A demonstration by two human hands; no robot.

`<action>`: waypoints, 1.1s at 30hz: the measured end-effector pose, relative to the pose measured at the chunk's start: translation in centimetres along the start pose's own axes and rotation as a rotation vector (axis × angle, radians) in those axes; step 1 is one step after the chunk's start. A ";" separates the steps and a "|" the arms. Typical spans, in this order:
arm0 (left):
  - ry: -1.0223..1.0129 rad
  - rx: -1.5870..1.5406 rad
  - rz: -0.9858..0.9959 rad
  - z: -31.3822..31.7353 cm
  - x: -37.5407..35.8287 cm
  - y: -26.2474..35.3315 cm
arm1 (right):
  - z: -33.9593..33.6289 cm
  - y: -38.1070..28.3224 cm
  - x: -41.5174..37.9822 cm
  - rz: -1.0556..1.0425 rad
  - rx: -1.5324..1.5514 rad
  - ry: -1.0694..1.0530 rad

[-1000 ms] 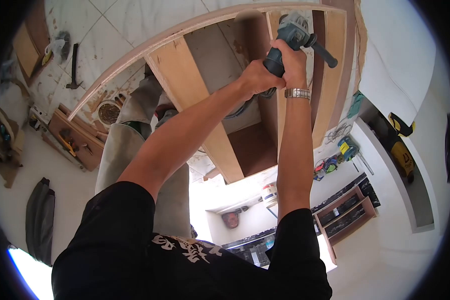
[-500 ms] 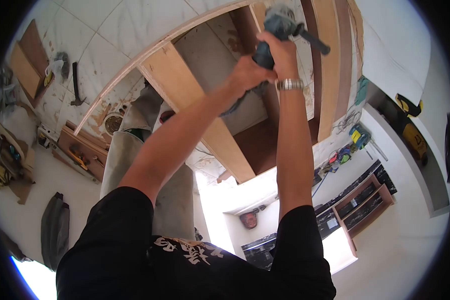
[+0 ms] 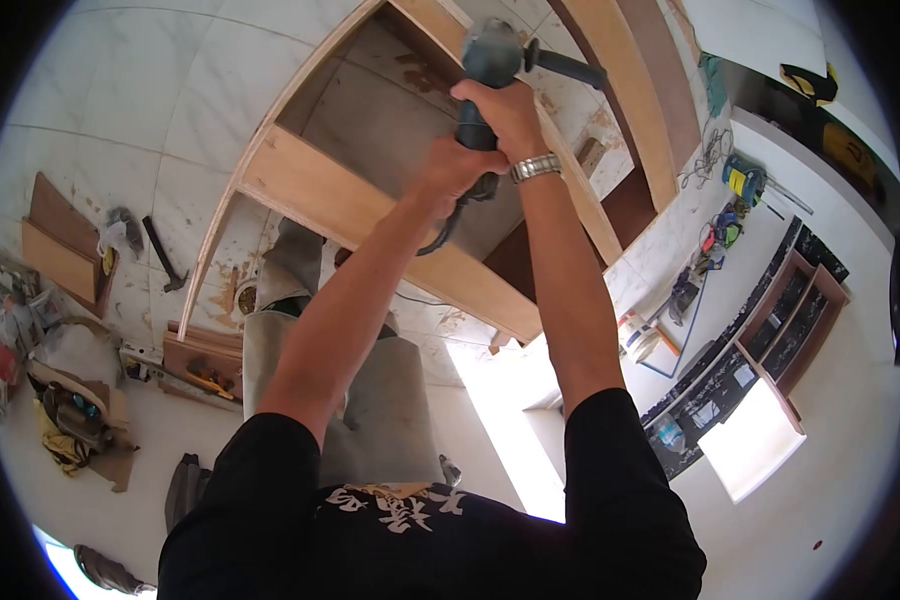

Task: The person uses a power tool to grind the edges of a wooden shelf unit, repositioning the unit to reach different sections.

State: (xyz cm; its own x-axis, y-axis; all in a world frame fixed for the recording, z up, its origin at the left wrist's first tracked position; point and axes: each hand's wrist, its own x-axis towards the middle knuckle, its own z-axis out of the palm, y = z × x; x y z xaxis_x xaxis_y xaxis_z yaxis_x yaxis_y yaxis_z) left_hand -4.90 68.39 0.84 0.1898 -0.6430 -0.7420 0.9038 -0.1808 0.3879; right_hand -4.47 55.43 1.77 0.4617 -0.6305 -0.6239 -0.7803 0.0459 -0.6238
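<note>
Both my hands are wrapped round an angle grinder [image 3: 491, 55] with a grey head and a dark body. My right hand [image 3: 511, 118], with a metal watch at the wrist, grips the body just behind the head. Lower down, my left hand [image 3: 458, 170] closes on the rear end, where a cord hangs off. The black side handle [image 3: 567, 68] sticks out to the right with no hand on it. In this view the tool overlaps a plywood frame [image 3: 355, 205] with a curved edge and several cross boards. The underside of the grinder's head is hidden.
On the tiled floor to the left lie a hammer [image 3: 163, 255], wood offcuts [image 3: 65, 255] and a tool bag [image 3: 70, 420]. A blue and yellow machine [image 3: 743, 180] stands at right near tangled cords. Beyond it is a brown wooden frame [image 3: 800, 330].
The view has swung, so the frame sits lower and further left. Grinder and hands have shifted left in the picture, both hands still holding the tool.
</note>
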 end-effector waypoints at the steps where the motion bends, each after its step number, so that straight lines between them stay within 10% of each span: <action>1: -0.007 0.017 -0.014 0.7 -0.1 -0.4 | -0.8 0.7 -0.2 0.021 0.014 0.009; 33: -0.047 0.087 -0.033 -0.8 -0.3 -1.4 | 0.1 2.4 -0.7 0.005 -0.093 0.070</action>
State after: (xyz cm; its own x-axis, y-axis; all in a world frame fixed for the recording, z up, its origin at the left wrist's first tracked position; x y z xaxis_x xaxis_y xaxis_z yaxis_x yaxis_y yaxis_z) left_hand -5.92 69.41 0.11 0.1408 -0.6696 -0.7293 0.8720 -0.2650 0.4117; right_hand -6.59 56.06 0.67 0.4295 -0.6834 -0.5903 -0.8197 -0.0208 -0.5724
